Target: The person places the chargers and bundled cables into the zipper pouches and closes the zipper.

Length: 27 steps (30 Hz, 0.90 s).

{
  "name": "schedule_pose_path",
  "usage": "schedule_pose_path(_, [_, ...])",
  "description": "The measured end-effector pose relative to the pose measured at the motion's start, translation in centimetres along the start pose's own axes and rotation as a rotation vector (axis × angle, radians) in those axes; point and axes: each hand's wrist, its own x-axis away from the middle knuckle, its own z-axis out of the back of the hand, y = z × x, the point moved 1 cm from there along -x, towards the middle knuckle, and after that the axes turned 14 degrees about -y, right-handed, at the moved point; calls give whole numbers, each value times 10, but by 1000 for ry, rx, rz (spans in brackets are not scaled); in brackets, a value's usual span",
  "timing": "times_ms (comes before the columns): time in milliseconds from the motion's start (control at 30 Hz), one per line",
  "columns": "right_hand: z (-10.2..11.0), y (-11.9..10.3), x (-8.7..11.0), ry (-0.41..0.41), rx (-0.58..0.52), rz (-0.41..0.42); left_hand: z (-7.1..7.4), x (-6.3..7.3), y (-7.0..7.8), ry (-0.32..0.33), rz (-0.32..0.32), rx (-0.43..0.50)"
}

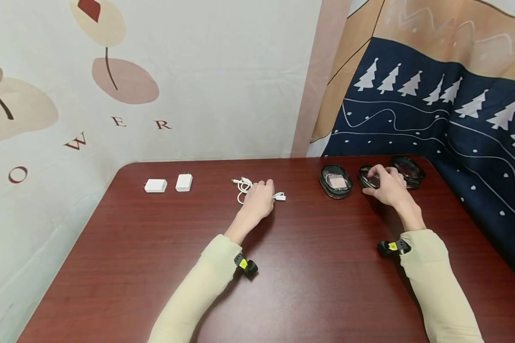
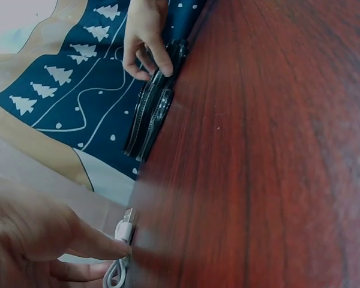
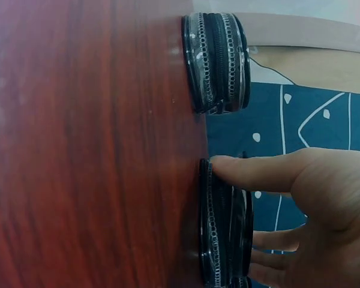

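Observation:
My left hand (image 1: pixel 259 199) pinches a coiled white USB cable (image 1: pixel 242 185) at the middle of the table; its plug (image 2: pixel 127 217) sticks out past the thumb in the left wrist view. Farther right, my right hand (image 1: pixel 388 186) has thumb and fingers around the rim of a round black zip case (image 3: pixel 219 234) with a clear top, which sits on the table. A second round case (image 1: pixel 335 181) stands to its left, with something white showing through the lid. Partly behind the right hand is a third round case (image 1: pixel 407 169).
Two white charger plugs, one on its side (image 1: pixel 155 186) and another (image 1: pixel 183 182) beside it, lie at the back left of the dark red table (image 1: pixel 300 286). Printed cloth (image 1: pixel 412 114) hangs behind the back and right edges.

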Motion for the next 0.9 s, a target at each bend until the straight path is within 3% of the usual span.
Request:
schedule_pose_path(267, [-1,4,-2,-54,-11,-113,1,0,-2,-67,27,22])
schedule_pose_path(433, [0,6,-3,-82,16,-135,1,-1,-2,-117,49,54])
schedule_pose_path(600, [2,5,-2,4,-35,-120,1,-2,-3,-134,50,67])
schedule_pose_path(767, [3,0,0,107,-162,-112,3,-2,-3,-150,40,89])
schedule_pose_path(900, [5,-5,2,133,-263,-118,7,0,-4,-159,23,143])
